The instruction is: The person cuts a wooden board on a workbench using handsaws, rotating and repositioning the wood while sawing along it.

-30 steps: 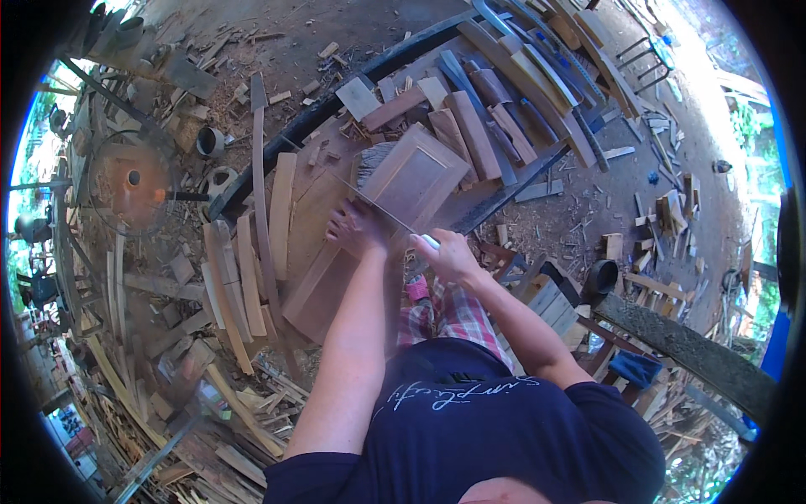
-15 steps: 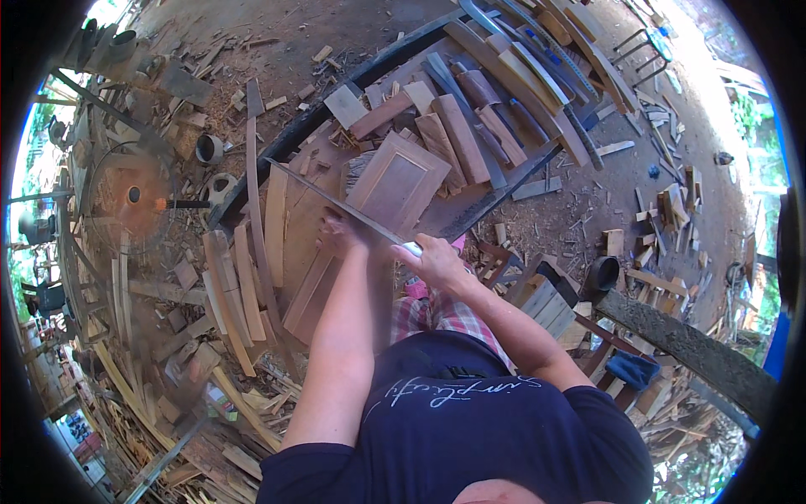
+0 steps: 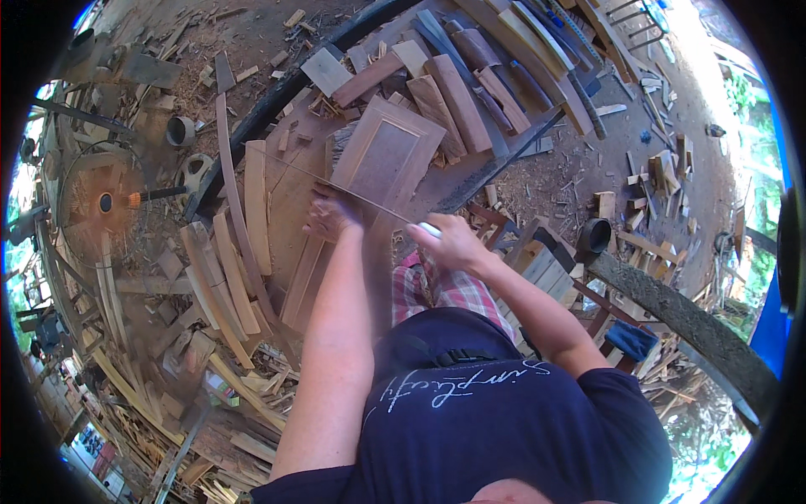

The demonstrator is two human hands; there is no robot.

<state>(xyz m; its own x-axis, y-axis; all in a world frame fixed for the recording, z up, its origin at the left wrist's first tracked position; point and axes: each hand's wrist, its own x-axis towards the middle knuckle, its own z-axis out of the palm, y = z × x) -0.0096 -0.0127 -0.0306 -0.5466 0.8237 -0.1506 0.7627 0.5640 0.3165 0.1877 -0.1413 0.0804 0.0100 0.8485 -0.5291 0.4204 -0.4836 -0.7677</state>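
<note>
My right hand [image 3: 456, 244] is closed around the white handle of what looks like a handsaw [image 3: 369, 202]. The long thin blade slants up and left from my fist, passing over a brown wooden panel with a moulded frame [image 3: 390, 158]. Just below the blade, my left hand [image 3: 334, 215] lies on the wood with its fingers apart, holding nothing. Beneath that forearm, a second moulded wooden section [image 3: 304, 281] shows; whether it joins the upper panel is hidden by my hand and arm. The blade's edge is too thin to make out any teeth.
A dark-edged workbench [image 3: 277, 105] bears several wood blocks [image 3: 457, 105] and a curved strip [image 3: 231, 168]. Left stands a round wire-caged fan [image 3: 105, 202]. A rough beam [image 3: 672, 302] juts in at the right. Offcuts and shavings litter the ground.
The right hand and saw handle have moved a little right and up, drawing the blade along. The blade now appears edge-on and thinner. My left hand remains on the wood; the whole view has shifted slightly.
</note>
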